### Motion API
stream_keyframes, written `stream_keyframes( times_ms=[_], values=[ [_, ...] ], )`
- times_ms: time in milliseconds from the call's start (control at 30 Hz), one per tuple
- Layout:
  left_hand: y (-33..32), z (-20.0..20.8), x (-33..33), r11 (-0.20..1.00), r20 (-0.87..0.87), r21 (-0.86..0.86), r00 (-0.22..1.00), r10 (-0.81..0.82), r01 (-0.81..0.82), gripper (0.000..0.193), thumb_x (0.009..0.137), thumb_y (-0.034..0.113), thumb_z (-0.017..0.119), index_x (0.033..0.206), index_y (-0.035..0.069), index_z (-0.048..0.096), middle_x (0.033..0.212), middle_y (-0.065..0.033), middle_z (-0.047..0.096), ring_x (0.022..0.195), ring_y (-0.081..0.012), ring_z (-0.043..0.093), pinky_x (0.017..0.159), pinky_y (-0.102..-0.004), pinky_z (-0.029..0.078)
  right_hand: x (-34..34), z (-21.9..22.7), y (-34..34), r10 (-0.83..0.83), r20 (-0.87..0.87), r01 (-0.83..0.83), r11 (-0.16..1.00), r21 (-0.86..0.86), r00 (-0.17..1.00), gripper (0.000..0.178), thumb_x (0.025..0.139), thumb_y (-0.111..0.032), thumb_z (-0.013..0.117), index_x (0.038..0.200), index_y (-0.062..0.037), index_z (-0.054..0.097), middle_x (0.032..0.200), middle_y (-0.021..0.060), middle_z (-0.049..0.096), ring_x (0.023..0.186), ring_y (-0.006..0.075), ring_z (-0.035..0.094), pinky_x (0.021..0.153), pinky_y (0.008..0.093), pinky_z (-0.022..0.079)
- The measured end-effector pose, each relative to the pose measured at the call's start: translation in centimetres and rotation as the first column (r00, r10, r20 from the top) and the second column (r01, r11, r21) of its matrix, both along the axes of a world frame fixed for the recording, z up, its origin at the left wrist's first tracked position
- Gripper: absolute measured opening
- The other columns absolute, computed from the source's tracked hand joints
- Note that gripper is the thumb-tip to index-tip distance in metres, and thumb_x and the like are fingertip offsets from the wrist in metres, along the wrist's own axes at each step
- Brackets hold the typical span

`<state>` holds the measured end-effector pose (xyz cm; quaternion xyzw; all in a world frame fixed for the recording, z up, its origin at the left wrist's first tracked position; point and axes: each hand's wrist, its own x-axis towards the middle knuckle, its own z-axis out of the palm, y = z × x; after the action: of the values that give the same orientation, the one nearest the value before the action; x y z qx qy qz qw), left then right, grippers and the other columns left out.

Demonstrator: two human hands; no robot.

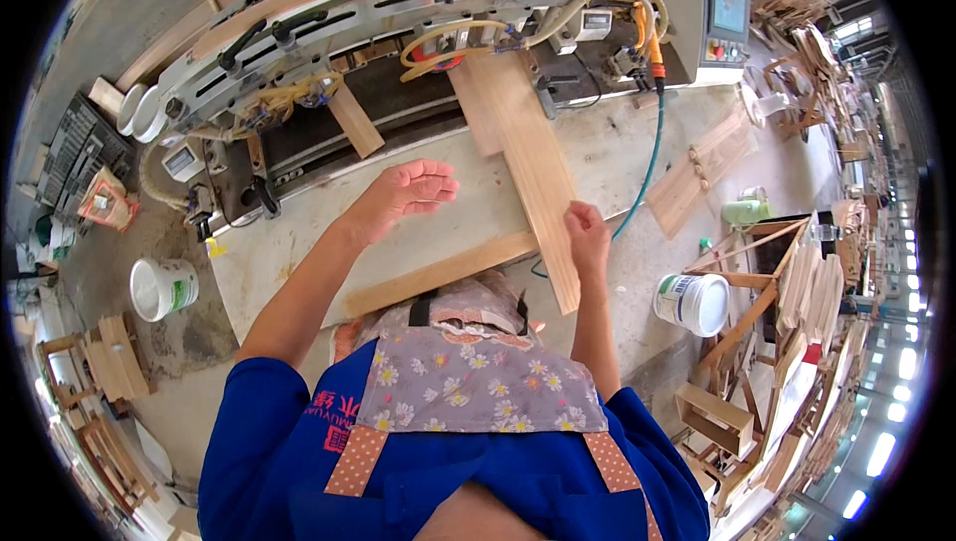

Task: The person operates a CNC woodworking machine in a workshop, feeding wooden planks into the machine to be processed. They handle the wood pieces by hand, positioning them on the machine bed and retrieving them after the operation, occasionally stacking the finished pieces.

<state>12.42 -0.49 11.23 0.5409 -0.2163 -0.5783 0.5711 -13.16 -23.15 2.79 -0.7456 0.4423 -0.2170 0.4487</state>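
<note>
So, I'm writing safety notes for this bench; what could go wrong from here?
The long board seems to jut past the worktable's near edge, so a bump from the body might shift it. The teal hose curves down close by the right hand and could snag on a moving arm or board. The left hand is bare too, so rough wood might leave splinters in the fingers.

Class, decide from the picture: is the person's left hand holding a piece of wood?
No, the left hand is empty, its fingers extended over the pale worktop.

Smooth wooden board [539,175], apparently matt
</note>
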Motion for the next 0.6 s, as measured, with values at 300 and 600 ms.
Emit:
stream_keyframes(
  times_ms=[300, 600],
  values=[
    [-3.6, 6.6, 8.0, 0.952, 0.290, -0.233, 0.920, 0.265, -0.201, 0.042, 0.086, 0.015, 0.062, 0.125, 0.006, 0.048, 0.117, -0.0100, 0.059, 0.107, -0.0181, 0.058, 0.089, -0.0301, 0.046, 1.3, 1.1, -5.8, -0.094, 0.119, 0.068, 0.977, 0.203, 0.988, 0.062, 0.083, -0.021, 0.063, 0.134, 0.0011, 0.037, 0.130, 0.0155, 0.047, 0.115, 0.0231, 0.048, 0.093, 0.0342, 0.041],
    [-13.3, 20.5, 21.1, 0.937, 0.960, -0.250, -0.191, 0.206, -0.243, 0.074, 0.078, 0.041, 0.068, 0.135, 0.004, 0.038, 0.130, -0.0207, 0.049, 0.122, -0.0310, 0.047, 0.097, -0.0402, 0.041, 7.5, 0.1, -16.7, -0.255, 0.228, 0.196, 0.947, 0.253, 0.939, 0.092, 0.076, -0.022, 0.070, 0.145, 0.0001, 0.011, 0.148, 0.0227, 0.019, 0.137, 0.0355, 0.020, 0.108, 0.0379, 0.024]
  ],
)
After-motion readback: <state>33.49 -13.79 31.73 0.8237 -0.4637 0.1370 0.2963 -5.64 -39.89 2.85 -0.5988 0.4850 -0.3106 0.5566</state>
